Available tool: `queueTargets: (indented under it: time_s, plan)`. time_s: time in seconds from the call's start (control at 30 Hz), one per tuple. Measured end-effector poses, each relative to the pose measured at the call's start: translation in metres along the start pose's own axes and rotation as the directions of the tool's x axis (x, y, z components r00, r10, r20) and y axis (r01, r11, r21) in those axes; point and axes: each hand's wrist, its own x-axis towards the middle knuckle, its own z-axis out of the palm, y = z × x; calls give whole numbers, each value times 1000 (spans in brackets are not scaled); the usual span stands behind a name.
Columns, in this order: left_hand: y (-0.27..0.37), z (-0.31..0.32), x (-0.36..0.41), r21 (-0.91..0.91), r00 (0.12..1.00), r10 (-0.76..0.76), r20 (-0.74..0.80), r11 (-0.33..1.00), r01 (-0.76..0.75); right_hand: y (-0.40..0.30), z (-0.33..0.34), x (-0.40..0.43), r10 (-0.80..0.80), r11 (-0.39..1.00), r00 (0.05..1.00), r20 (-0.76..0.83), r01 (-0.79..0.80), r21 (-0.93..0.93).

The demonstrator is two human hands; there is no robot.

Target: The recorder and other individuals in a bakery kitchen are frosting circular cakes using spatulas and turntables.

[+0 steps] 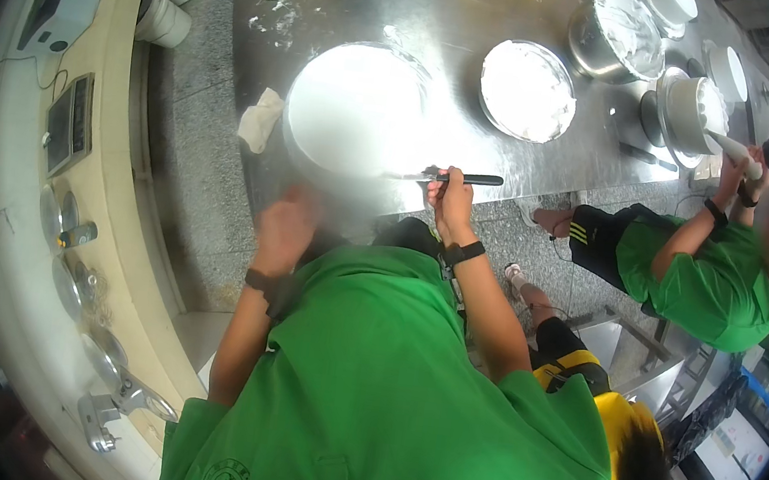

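A round white cake (353, 110), washed out by glare, stands on a turntable in front of me. My right hand (452, 201) grips the black handle of a palette knife (482, 180). Its metal blade points left, and its tip meets the near right edge of the cake in the picture; whether it touches is lost in the glare. My left hand (287, 228) is by the near left rim of the turntable. A hazy blur covers its fingers, so their pose and any contact are unclear.
A crumpled white cloth (260, 120) lies left of the cake. Right of it are a bowl of white cream (528, 92) and a deep metal bowl (615, 34). A co-worker (704, 272) pipes onto another cake (692, 109). Cream smears mark the steel table (454, 25).
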Motion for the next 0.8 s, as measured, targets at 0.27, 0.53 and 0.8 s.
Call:
queueTargets:
  time_s: [0.27,0.53,0.8]
  plan:
    - [-3,3,-2,327,988,5,155,943,-56,-1,0,-2,16,1000,1000,6,-16,9]
    - [32,30,8,-159,972,95,-214,979,-130,-4,-2,-6,15,1000,1000,-21,-15,-4]
    - [-6,12,4,275,994,-110,-29,955,114,-1,-6,-1,-9,1000,1000,-3,9,26]
